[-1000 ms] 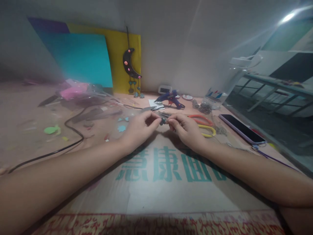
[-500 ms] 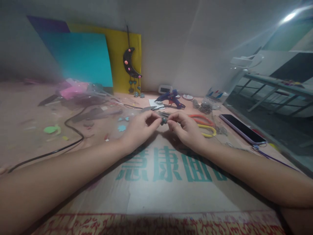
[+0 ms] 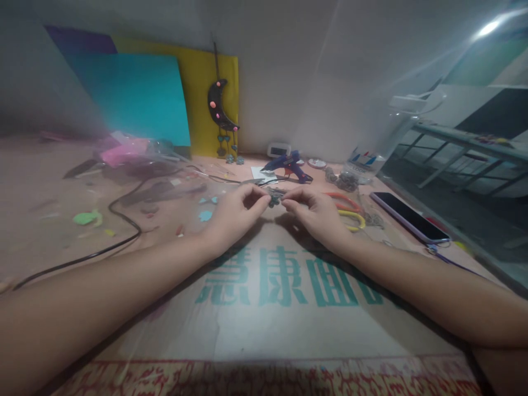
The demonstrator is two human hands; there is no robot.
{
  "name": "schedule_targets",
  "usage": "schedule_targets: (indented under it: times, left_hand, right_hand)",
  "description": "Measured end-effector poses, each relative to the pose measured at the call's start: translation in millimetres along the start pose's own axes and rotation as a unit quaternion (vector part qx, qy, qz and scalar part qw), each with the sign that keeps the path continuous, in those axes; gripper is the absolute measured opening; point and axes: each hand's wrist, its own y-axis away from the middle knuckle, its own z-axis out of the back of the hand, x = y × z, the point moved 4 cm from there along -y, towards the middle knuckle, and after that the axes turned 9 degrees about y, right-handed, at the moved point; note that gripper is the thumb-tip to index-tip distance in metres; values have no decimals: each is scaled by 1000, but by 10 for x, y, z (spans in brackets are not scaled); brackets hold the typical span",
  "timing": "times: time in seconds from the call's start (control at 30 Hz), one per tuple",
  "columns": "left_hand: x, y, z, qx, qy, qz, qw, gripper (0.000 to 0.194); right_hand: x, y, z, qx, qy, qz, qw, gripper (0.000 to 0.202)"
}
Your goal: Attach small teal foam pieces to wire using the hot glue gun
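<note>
My left hand (image 3: 241, 214) pinches a small dark grey-green flower-shaped piece (image 3: 274, 199) between thumb and forefinger. It is held above the cardboard, in front of the hot glue gun (image 3: 286, 165). Just right of the piece is my right hand (image 3: 313, 214), its thumb and forefinger pressed together. Whether something thin is between those fingertips is too small to make out. Partly behind my right hand lie scissors with orange and yellow handles (image 3: 352, 220). Light blue cut-out shapes (image 3: 205, 216) are on the table left of my left hand.
A dark moon ornament (image 3: 218, 107) with hanging pieces leans against yellow and blue sheets (image 3: 140, 99). A phone (image 3: 408, 217) lies at the right edge, near a clear plastic jar (image 3: 363, 165) and grey twine (image 3: 346, 180). A black cord (image 3: 124, 242) crosses the left side.
The flower-shaped piece has turned and risen slightly between the left fingertips. My right fingertips have shifted a little up and back from it.
</note>
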Motion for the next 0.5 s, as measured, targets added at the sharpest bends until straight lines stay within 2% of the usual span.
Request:
schedule_targets:
  times: [0.27, 0.5]
  left_hand:
    - [-33, 4, -12, 8, -13, -20, 1000, 16]
    - [-35, 12, -7, 6, -14, -24, 1000, 15]
  right_hand:
    - [72, 62, 4, 22, 57, 44, 997, 20]
    - [75, 81, 7, 14, 46, 59, 997, 16]
